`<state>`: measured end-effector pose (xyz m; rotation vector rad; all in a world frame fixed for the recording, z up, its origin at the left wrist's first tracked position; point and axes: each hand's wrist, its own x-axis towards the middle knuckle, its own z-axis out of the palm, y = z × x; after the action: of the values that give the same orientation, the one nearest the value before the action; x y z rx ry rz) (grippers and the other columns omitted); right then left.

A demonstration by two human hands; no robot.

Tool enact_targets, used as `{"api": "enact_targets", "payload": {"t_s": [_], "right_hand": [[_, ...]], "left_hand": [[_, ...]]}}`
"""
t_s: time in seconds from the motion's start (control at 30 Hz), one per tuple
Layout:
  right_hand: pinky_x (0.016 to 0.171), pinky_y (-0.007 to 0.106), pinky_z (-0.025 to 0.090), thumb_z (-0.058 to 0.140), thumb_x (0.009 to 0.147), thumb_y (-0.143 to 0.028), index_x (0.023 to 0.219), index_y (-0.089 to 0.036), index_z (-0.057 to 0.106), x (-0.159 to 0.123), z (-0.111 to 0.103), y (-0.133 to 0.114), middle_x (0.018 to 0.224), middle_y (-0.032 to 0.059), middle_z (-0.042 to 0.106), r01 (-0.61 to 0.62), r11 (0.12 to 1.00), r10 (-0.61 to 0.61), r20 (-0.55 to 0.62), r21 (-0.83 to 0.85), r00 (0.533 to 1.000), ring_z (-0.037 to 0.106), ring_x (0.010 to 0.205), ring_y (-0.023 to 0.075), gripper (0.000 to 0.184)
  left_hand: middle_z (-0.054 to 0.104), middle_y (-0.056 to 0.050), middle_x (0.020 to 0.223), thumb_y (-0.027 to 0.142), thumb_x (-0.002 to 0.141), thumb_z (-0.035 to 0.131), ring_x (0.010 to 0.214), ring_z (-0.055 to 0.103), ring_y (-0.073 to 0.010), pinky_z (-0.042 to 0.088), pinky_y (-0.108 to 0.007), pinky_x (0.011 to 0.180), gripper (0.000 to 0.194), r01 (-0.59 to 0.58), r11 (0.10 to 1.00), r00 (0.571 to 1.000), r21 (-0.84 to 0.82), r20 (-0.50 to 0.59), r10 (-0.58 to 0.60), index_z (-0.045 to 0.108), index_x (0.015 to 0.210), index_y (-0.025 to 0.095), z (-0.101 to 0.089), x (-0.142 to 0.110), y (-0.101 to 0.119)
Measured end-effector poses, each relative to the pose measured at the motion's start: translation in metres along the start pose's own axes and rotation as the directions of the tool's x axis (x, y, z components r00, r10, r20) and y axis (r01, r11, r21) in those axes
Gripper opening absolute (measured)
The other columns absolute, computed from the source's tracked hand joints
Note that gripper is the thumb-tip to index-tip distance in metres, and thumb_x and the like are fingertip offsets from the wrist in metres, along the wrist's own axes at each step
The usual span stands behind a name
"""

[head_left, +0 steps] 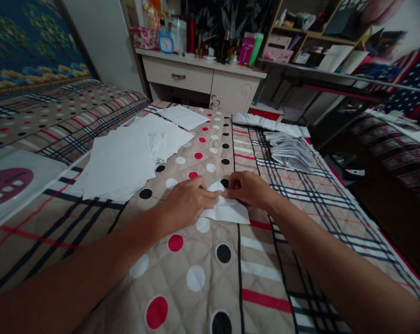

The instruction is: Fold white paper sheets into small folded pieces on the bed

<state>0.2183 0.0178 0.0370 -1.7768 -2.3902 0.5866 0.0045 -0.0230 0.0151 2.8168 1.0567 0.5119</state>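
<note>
A small folded sheet of white paper (227, 212) lies on the quilted bedcover, with a pointed fold at its far end. My left hand (187, 202) grips its left side, fingers bent and pressed to the paper. From the other side my right hand (248, 188) pinches the paper near that fold, its fingertips close to those of my left hand. To the left rests a loose stack of white sheets (121, 160). Folded paper pieces (291, 150) stand bunched at the right, behind my right hand, and a row of more folded papers (268, 124) lies beyond them.
The bedcover (196, 250) has dots and plaid stripes. A clear plastic sheet or case (25, 185) with a purple print lies at far left. Past the bed stands a white dresser (182, 74) holding a blue clock (166, 42) and bottles. Shelves (310, 35) rise at the right.
</note>
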Motion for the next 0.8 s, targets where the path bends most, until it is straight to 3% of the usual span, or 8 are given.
{"api": "enact_targets", "payload": {"t_s": [0.3,0.47,0.8], "right_hand": [[0.049,0.022,0.032,0.078,0.064,-0.029,0.072,-0.020,0.062,-0.001,-0.003,0.008,0.064,-0.0042,0.062,0.039,0.992,-0.056,0.143,0.120,0.988,0.053,0.056,0.0100,0.020],[0.048,0.022,0.029,0.077,0.065,-0.026,0.068,-0.020,0.061,-0.015,-0.004,0.011,0.062,-0.0050,0.061,0.031,0.994,-0.045,0.131,0.109,0.990,0.052,0.054,0.0097,0.017],[0.051,0.024,0.030,0.078,0.062,-0.027,0.077,-0.023,0.066,-0.041,-0.012,-0.006,0.071,-0.0021,0.068,-0.101,0.992,0.102,0.020,-0.070,0.995,0.055,0.060,0.0126,0.020]], "left_hand": [[0.072,-0.001,0.099,0.011,0.084,0.057,0.094,0.058,-0.0177,0.053,-0.031,0.081,0.031,-0.016,1.000,1.000,-0.006,0.001,0.016,0.073,0.103,0.028,0.001,0.001,-0.001],[0.070,0.001,0.114,0.007,0.082,0.055,0.095,0.058,-0.0187,0.052,-0.033,0.081,0.032,-0.045,0.999,0.999,0.014,0.026,0.044,0.074,0.099,0.026,-0.001,0.002,0.000],[0.072,0.001,0.109,0.017,0.085,0.060,0.092,0.058,-0.0179,0.052,-0.030,0.076,0.028,0.054,0.992,0.998,-0.114,-0.024,-0.057,0.073,0.106,0.031,0.004,0.001,-0.003]]}}
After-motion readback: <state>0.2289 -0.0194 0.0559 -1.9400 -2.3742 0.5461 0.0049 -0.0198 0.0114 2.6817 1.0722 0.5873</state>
